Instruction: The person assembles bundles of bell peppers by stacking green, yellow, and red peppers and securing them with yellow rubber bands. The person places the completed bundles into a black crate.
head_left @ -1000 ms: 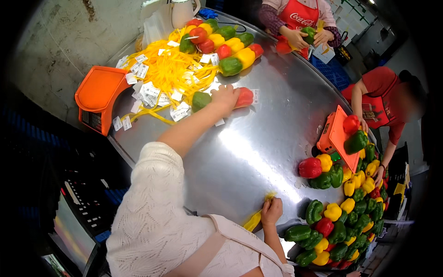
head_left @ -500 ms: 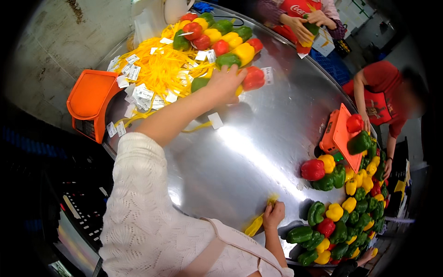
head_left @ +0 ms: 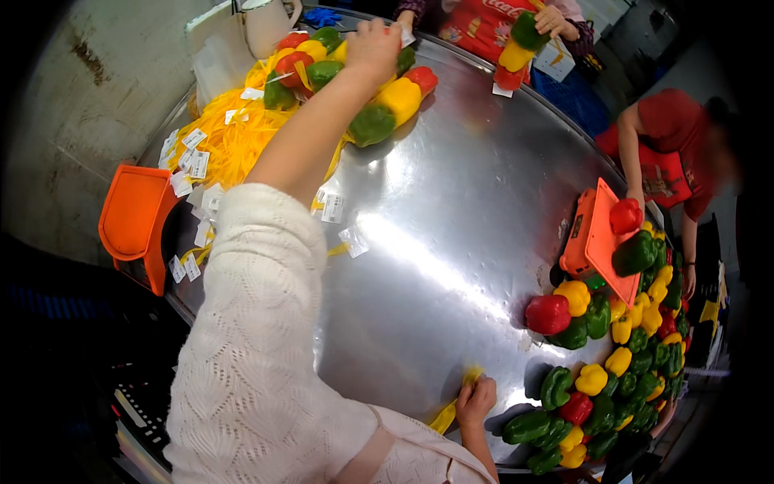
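My left hand [head_left: 373, 52] reaches to the far edge of the metal table, its fingers curled downward over the row of netted bell peppers. What it grips there is mostly hidden. A white tag [head_left: 407, 36] shows beside its fingertips, close to a co-worker's hand [head_left: 409, 11]. Below it lies a pack of bell peppers, green [head_left: 372, 124], yellow [head_left: 400, 100] and red [head_left: 421, 80]. Near the front edge, my right hand [head_left: 476, 400] is closed on a yellow mesh bag [head_left: 443, 417], whose frayed end sticks out above the fingers.
A pile of tagged yellow mesh bags [head_left: 234, 133] lies at the left beside an orange scale [head_left: 131, 211]. Loose bell peppers [head_left: 591, 379] crowd the right, around a second orange scale [head_left: 601, 238]. One co-worker holds a pepper pack [head_left: 516, 56]; another stands at the right.
My left hand has moved up to the far edge from the near side of the pepper packs, and the red pepper pack it gripped is out of sight there. My right hand stays put.
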